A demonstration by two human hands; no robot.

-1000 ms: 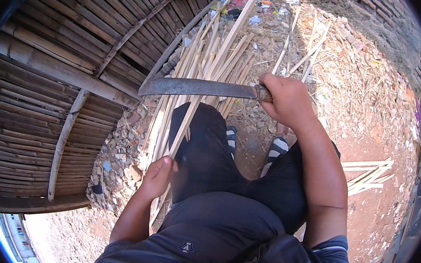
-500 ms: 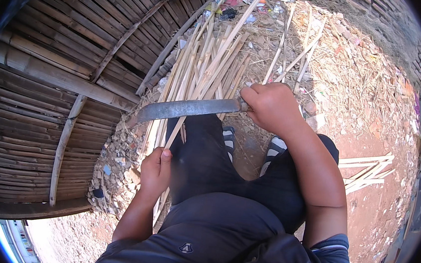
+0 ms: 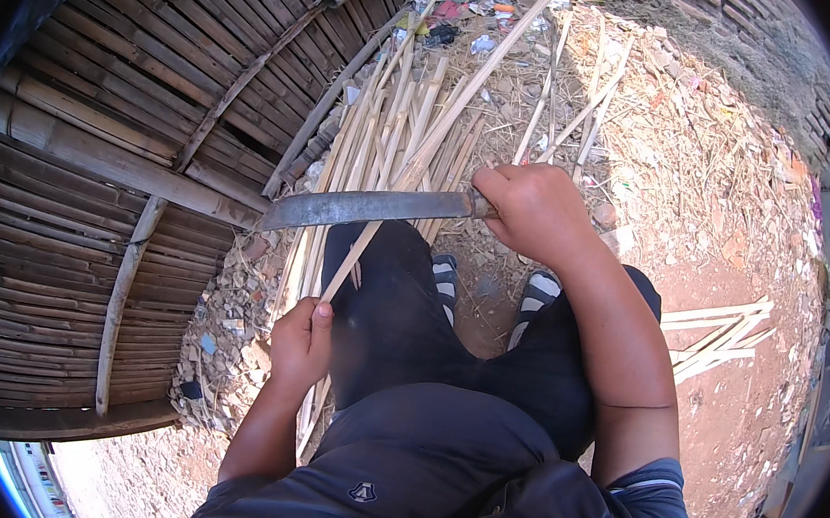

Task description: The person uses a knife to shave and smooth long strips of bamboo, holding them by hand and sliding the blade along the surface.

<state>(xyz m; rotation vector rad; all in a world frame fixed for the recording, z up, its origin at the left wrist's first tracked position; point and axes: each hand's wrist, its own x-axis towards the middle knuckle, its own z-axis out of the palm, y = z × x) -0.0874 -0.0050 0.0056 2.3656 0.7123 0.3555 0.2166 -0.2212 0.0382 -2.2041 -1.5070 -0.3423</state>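
Bamboo wall [image 3: 96, 182], left of the strip pile [image 3: 397, 129]. Right hand [image 3: 533, 210], grip clamped on the knife [image 3: 360, 207]; left hand [image 3: 301, 343], grip closed round one strip [image 3: 362, 245] under the blade. A glancing cut could reach left fingers.

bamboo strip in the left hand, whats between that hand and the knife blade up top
In the head view, only the bamboo strip spans that stretch, rising from the left hand across the dark trouser leg to the knife blade held by the right hand.
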